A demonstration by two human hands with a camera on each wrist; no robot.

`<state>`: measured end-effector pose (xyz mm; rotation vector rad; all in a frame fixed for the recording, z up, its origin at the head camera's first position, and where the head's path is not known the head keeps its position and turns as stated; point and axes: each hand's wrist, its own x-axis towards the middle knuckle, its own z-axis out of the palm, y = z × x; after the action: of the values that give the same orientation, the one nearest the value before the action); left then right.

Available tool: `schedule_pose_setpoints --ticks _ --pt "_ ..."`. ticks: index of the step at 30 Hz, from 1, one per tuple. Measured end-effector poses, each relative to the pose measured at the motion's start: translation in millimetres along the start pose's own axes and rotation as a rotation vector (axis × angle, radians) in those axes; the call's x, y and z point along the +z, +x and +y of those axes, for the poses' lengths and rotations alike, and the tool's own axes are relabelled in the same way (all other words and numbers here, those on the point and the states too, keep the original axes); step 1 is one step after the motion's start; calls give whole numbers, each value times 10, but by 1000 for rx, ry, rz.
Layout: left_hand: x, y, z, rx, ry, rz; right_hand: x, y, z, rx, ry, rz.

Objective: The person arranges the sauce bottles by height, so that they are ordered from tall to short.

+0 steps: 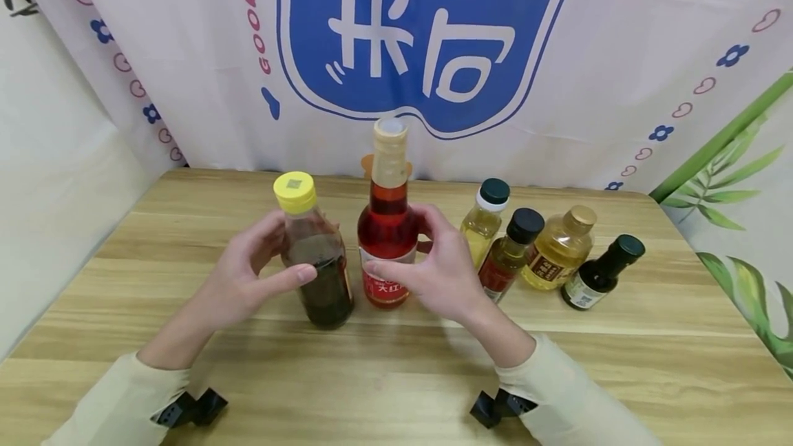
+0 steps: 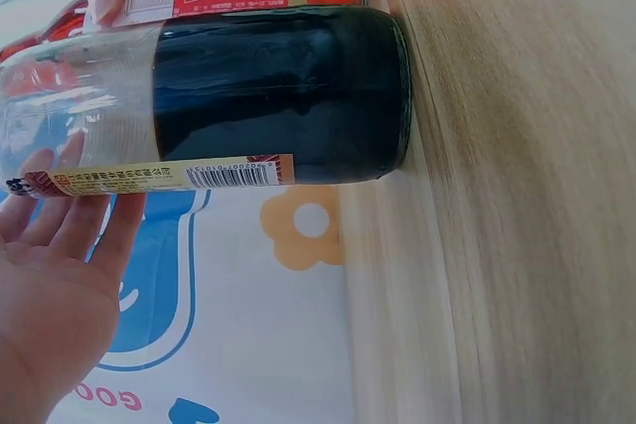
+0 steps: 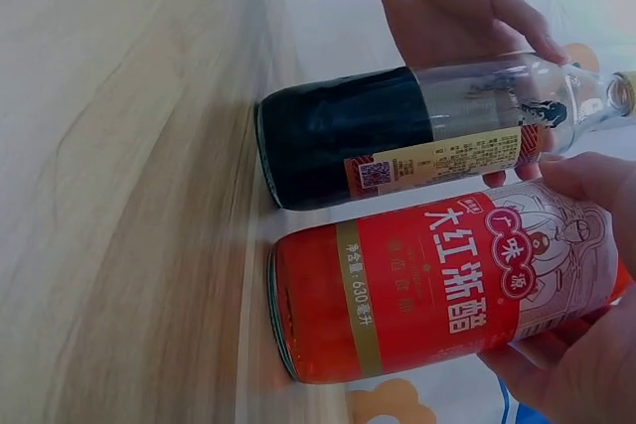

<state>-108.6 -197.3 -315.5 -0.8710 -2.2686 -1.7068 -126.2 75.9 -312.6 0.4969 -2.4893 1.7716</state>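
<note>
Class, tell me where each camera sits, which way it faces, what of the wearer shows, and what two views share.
Head: on the head, facing forward and down at the wooden table; left hand, right hand and sleeves show.
Left wrist: on that wrist, facing the yellow-capped bottle; both hands show partly.
Right wrist: on that wrist, facing the red vinegar bottle; both hands show partly.
Shared: both wrist views show both bottles sideways.
</note>
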Motion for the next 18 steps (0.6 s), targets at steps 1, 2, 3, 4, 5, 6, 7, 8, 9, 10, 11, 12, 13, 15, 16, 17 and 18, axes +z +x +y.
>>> schedule_pose_setpoints --ticks 1,2,3,4,5,6,7,8,9,10,11,12,13,15,16,17,18 --pt "-3 -1 -1 -1 -4 -3 1 2 3 -5 -2 0" --pt "-5 -1 -3 -3 -7 -5 1 4 5 -9 -2 1" --pt "-7 -3 -4 -5 -9 -7 2 5 9 -12 -2 2" --pt "-8 -2 -5 -7 -11 -10 0 6 11 -16 -2 3" --pt "-10 -2 -4 -11 -7 -11 -1 8 14 -20 -1 5" --pt "-11 -2 -5 -14 -6 -11 0 9 17 -23 0 6" --pt "-12 -3 -4 -17 -6 -11 0 9 20 -26 2 6" --pt "-12 -4 -4 -16 -8 -12 0 8 18 -29 5 6" --pt "-13 -5 -7 -14 -9 -12 0 7 16 -31 7 6" --pt "-15 -5 -7 -15 -9 -16 1 8 14 -32 10 6" --pt "-16 -5 -9 -15 -9 -19 1 9 13 -31 13 6" --pt "-16 -5 -11 -13 -11 -22 1 11 10 -31 15 7" --pt "-16 -4 -14 -13 -13 -26 0 13 6 -31 16 9" --pt "-17 2 -20 -16 -10 -29 0 23 0 -31 18 16" --pt "-18 3 -18 -19 -7 -30 1 28 -3 -28 18 21" --pt "-18 3 -17 -20 -5 -28 4 34 -7 -28 15 28" --pt "-18 3 -16 -19 -5 -25 7 41 -10 -28 13 33"
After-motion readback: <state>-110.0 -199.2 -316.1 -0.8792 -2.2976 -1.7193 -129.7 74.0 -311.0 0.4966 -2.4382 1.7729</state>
